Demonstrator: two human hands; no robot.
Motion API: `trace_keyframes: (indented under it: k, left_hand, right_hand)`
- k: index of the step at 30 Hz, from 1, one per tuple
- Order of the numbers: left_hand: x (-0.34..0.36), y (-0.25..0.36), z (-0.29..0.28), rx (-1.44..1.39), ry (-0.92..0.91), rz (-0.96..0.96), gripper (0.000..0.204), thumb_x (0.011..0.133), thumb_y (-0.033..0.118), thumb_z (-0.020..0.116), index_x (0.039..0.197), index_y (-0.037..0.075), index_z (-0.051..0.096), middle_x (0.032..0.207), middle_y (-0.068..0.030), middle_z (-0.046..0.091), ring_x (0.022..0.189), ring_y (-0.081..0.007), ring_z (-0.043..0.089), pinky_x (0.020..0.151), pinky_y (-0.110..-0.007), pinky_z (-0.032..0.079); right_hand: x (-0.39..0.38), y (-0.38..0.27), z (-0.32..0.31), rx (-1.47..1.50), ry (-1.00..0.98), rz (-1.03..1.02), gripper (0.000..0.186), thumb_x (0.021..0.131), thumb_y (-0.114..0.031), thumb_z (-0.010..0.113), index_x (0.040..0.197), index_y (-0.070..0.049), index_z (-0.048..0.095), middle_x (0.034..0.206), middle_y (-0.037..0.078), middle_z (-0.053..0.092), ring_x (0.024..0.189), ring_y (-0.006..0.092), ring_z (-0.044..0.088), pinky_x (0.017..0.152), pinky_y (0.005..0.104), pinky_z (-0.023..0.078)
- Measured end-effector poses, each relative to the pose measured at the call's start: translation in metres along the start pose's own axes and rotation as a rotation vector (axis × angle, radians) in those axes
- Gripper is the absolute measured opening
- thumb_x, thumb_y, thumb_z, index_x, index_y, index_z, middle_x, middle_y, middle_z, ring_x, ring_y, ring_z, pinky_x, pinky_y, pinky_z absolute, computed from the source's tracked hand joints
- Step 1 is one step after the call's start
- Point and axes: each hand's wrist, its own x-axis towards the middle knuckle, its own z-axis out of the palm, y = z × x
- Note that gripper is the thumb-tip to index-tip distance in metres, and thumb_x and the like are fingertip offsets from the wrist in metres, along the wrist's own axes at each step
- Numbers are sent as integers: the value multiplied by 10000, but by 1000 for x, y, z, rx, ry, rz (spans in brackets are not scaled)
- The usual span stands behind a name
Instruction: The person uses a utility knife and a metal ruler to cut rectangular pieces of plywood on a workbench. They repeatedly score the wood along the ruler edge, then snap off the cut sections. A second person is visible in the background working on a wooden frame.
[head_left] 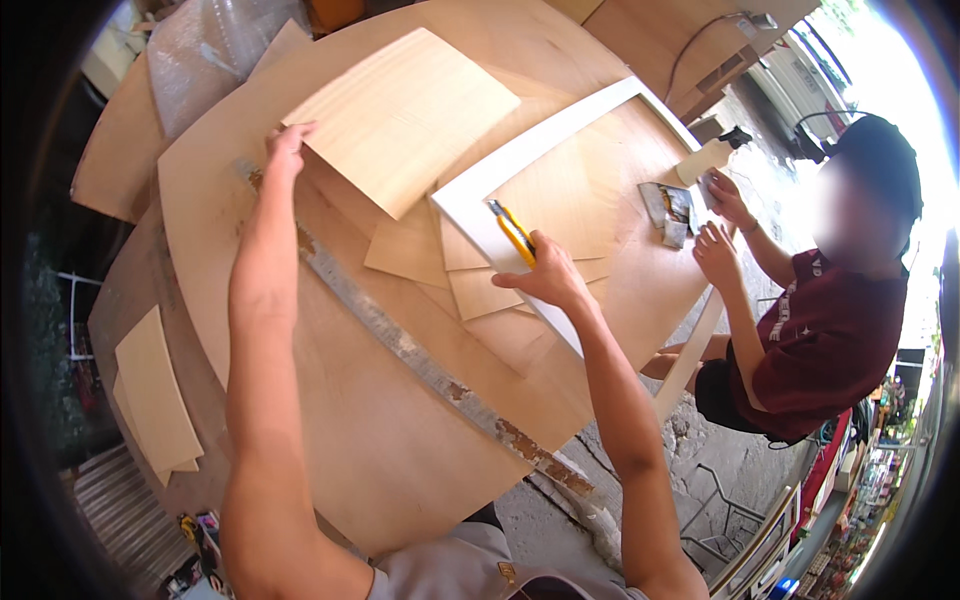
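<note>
My left hand pinches the near-left corner of a thin pale wood panel, which looks raised at that side above the table. In my right hand is a yellow utility knife, its tip pointing away from me. The knife is over one side of a white rectangular frame lying on the table. Several loose thin wood sheets lie overlapped inside and under the frame. A long, worn metal strip runs diagonally across the large wooden tabletop, between my forearms.
Across the table at right, a co-worker in a dark red shirt and cap has both hands near a pale roll and grey crumpled pieces. More wood sheets lie at left. Plastic-wrapped material stands at the far left.
</note>
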Motion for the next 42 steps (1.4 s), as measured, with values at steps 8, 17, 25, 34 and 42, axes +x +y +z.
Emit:
trace_keyframes:
  k: [8, 17, 25, 34, 42]
  left_hand:
    - [-59, 137, -216, -67, 32, 62, 487, 756, 8, 785, 1194, 76, 584, 1126, -66, 654, 1045, -213, 636, 898, -322, 541]
    - [-240, 270, -319, 85, -258, 5, 536, 782, 47, 750, 1276, 17, 542, 1204, -93, 632, 1138, -209, 593, 984, -362, 482]
    - [-295, 193, -268, 405, -600, -361, 679, 723, 4, 731, 1351, 8, 473, 1137, -142, 648, 1026, -229, 658, 913, -366, 535]
    - [-340, 86, -184, 984, -735, -276, 696, 727, 124, 815, 1356, 44, 528, 1337, -151, 588, 1189, -236, 584, 1028, -371, 446]
    - [-489, 26, -268, 853, -129, 132, 692, 767, 363, 796, 1330, 45, 549, 1369, -169, 558, 1274, -303, 528, 1036, -406, 442]
  right_hand:
    - [10, 20, 19, 4, -6, -8, 726, 591, -495, 874, 1007, 33, 600, 970, 212, 646, 948, 335, 624, 814, 417, 492]
    - [-46, 10, 19, 142, 174, -60, 679, 649, -397, 872, 1070, 57, 593, 1074, 193, 590, 982, 331, 583, 842, 427, 472]
    - [-175, 9, 98, 724, 13, -180, 542, 710, -216, 883, 1134, -2, 623, 1048, 79, 618, 938, 176, 572, 841, 333, 480]
    - [-294, 41, 165, 698, -258, -99, 524, 763, -209, 839, 1180, 8, 609, 1047, 52, 605, 895, 142, 561, 793, 291, 475]
    - [-327, 42, 175, 515, -107, -200, 560, 728, -254, 826, 1129, 64, 600, 1052, 147, 601, 875, 254, 607, 764, 344, 489]
